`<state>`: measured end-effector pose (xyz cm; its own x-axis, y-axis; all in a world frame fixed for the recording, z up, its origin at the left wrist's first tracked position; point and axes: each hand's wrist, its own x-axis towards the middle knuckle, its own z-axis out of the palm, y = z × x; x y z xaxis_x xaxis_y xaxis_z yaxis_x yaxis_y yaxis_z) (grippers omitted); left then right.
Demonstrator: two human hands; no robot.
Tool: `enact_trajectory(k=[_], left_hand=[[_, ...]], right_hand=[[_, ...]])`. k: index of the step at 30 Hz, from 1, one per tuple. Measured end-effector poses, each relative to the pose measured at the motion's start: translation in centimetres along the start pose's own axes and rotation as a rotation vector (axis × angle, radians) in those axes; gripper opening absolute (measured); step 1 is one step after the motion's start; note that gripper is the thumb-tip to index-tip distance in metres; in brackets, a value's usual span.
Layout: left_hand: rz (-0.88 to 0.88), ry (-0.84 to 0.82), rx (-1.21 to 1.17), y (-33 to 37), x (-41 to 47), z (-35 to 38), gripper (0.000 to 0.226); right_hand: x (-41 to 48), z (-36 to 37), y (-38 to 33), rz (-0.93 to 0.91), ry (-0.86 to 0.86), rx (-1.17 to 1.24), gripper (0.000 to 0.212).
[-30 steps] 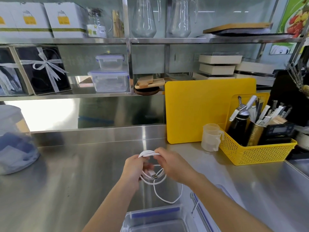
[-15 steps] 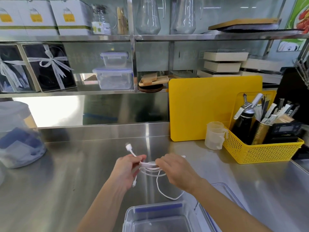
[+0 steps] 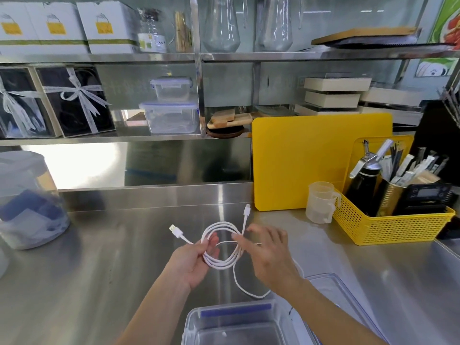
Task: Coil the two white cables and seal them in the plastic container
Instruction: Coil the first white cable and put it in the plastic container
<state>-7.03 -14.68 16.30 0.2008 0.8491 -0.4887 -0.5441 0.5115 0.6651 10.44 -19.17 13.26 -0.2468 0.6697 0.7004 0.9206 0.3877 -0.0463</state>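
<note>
Cable: we hold a white cable (image 3: 221, 247) coiled in loops above the tabletop (image 3: 99, 257) middle, a tail hanging toward the open container (image 3: 239, 324) at the near edge.
Handling: light, limp, springy; we judge the loops best pinched where they cross.
Left hand (image 3: 196, 260): fingers clamped on the coil.
Right hand (image 3: 268, 255): fingers spread, touching the loops.
Writing: none legible.

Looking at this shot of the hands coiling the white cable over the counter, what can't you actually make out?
- Second cable: not identifiable in the head view.
- Cable: its loose end passes behind the right hand.
- Container: near side cut off by the bottom edge.
- Lid: partly covered by the right forearm.
- Left hand: grips the coil.
</note>
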Motion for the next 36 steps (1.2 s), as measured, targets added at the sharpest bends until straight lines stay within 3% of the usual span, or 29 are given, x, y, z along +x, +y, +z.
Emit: enact_trajectory(k=[3, 9, 11, 13, 15, 20, 24, 28, 34, 36], left_hand=[[0.127, 0.004, 0.065, -0.9, -0.6, 0.7, 0.018], [0.254, -0.033, 0.211, -2.1, -2.4, 1.9, 0.027], [0.242, -0.066, 0.293, -2.0, -2.5, 2.0, 0.039], [0.185, -0.1, 0.34, -2.0, -2.6, 2.1, 0.044], [0.124, -0.13, 0.349, -1.9, -2.5, 2.1, 0.045], [0.053, -0.158, 0.381, -1.2, -2.1, 1.6, 0.038], [0.189, 0.025, 0.55, -2.0, -0.9, 1.2, 0.037], [0.291, 0.133, 0.79, -2.3, 0.1, 0.9, 0.038], [0.232, -0.102, 1.252, -1.8, -0.5, 1.1, 0.078], [0.355, -0.08, 1.343, -2.1, -0.2, 0.6, 0.051]], right_hand=[[0.5, -0.5, -2.0, 0.466, -0.202, 0.423, 0.04], [1.3, 0.7, -3.1, 0.762, -0.245, 0.562, 0.058], [1.6, 0.9, -2.8, 0.901, -0.194, 0.618, 0.053], [2.0, 0.8, -2.5, 1.007, -0.116, 0.698, 0.033], [2.4, 0.4, -2.2, 1.042, -0.127, 0.792, 0.017], [1.7, -0.1, -2.0, 1.044, -0.307, 1.036, 0.022], [1.6, -0.2, -2.3, 0.975, -0.239, 1.057, 0.024], [1.7, 0.1, -3.0, 0.898, -0.279, 0.945, 0.02], [1.5, -0.2, -2.8, 0.91, -0.391, 0.97, 0.018], [1.4, -0.1, -2.7, 0.921, -0.411, 0.956, 0.019]])
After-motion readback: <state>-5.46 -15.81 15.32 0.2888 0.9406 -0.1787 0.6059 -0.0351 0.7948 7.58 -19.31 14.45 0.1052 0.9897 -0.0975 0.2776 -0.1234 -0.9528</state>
